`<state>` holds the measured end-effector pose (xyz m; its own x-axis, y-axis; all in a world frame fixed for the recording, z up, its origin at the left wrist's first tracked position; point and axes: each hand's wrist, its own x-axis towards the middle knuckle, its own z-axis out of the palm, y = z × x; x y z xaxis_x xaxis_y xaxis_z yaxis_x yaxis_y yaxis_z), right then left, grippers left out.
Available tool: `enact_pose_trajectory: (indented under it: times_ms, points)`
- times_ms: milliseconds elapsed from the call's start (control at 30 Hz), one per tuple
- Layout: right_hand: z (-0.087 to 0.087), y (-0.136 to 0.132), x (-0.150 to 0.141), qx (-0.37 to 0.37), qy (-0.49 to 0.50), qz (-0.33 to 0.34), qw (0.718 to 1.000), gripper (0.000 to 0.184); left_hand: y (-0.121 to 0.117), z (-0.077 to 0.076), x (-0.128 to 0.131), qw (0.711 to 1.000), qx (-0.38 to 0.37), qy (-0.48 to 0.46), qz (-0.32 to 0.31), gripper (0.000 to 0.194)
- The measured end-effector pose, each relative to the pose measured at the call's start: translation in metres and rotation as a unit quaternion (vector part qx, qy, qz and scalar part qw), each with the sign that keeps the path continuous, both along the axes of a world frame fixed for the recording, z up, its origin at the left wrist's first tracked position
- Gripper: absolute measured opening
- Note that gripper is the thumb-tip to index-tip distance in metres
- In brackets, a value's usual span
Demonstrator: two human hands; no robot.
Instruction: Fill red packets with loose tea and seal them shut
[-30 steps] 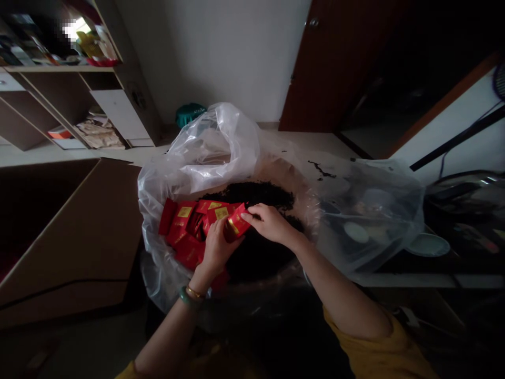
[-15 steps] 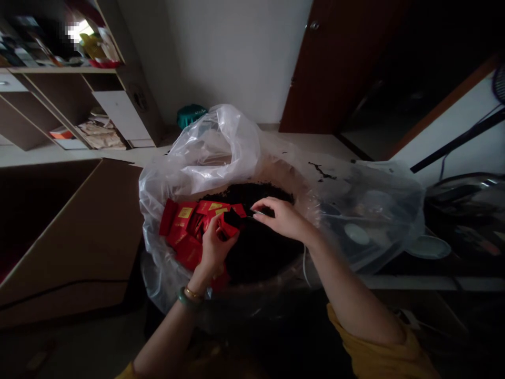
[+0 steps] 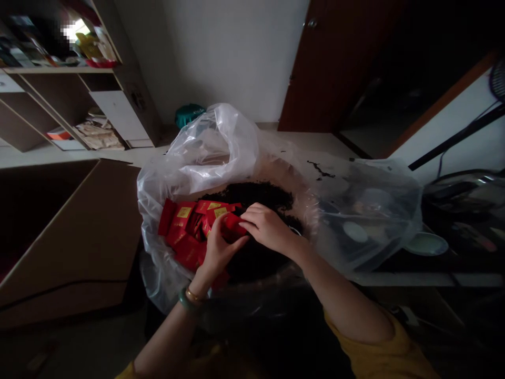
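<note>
My left hand (image 3: 219, 245) is wrapped round a small red packet (image 3: 232, 227) above a plastic-lined round container. Fingers of my right hand (image 3: 262, 226) are closed on the packet's right end, so its opening is hidden. Several more red packets (image 3: 185, 231) with gold labels lie in a heap to the left of my left hand. Dark loose material like tea leaves (image 3: 260, 192) fills the rest of the container. A clear plastic bag (image 3: 158, 195) lines it and stands up round its rim. Beside my right wrist a thin white curved piece (image 3: 295, 230) shows; its kind is unclear.
A large cardboard box (image 3: 79, 226) stands open on the left. Clear plastic sheeting (image 3: 366, 210) spreads on the right, near a pale dish (image 3: 426, 244). Shelves (image 3: 59, 71) stand at the back left, and a brown door (image 3: 327, 68) at the back. Dark crumbs (image 3: 321, 171) lie behind the container.
My right hand has moved left onto the red packet. The packet's open mouth, dark inside, showed before and is now covered. A thin pale thing at my right fingertips no longer shows there.
</note>
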<state>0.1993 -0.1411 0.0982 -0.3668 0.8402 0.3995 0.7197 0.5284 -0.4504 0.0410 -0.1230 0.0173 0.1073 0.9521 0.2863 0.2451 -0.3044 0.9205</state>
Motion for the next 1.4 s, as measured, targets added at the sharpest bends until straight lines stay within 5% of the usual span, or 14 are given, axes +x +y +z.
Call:
enact_pose_trajectory:
  times_ms: [133, 233, 400, 500, 600, 767, 833, 933, 1167, 1400]
  points:
    - [0.004, 0.002, 0.008, -0.028, 0.117, -0.011, 0.993, 0.019, -0.001, 0.017, -0.003, 0.976, -0.166, -0.116, -0.082, 0.043]
    - [0.001, 0.006, 0.009, -0.054, 0.176, -0.07, 0.98, 0.038, -0.001, 0.024, -0.003, 0.959, -0.212, -0.164, -0.096, 0.042]
    - [-0.008, 0.01, 0.006, -0.146, 0.182, -0.072, 0.97, 0.007, -0.002, 0.025, -0.001, 0.94, -0.251, -0.188, -0.133, 0.051]
    - [-0.01, 0.011, 0.003, -0.171, 0.189, -0.056, 0.965, 0.007, -0.003, 0.026, 0.0, 0.906, -0.312, -0.211, -0.192, 0.055]
    - [-0.014, 0.016, 0.008, -0.192, 0.179, -0.063, 0.963, 0.009, -0.006, 0.027, 0.003, 0.885, -0.361, -0.231, -0.183, 0.05]
    - [-0.041, 0.035, 0.038, -0.184, 0.014, -0.166, 0.969, 0.036, -0.004, 0.024, 0.003, 0.877, -0.381, -0.263, -0.126, 0.047]
    - [-0.056, 0.04, 0.047, -0.204, -0.13, -0.191, 0.951, 0.052, -0.001, 0.022, 0.001, 0.874, -0.387, -0.267, -0.123, 0.048]
    - [-0.073, 0.043, 0.05, -0.239, -0.203, -0.197, 0.929, 0.054, 0.001, 0.02, -0.002, 0.871, -0.39, -0.27, -0.125, 0.048]
    - [-0.088, 0.05, 0.053, -0.235, -0.166, -0.181, 0.94, 0.041, 0.0, 0.021, -0.004, 0.867, -0.396, -0.274, -0.131, 0.049]
    - [-0.075, 0.056, 0.076, -0.21, 0.054, -0.198, 0.956, 0.052, 0.002, 0.021, -0.007, 0.869, -0.396, -0.269, -0.127, 0.047]
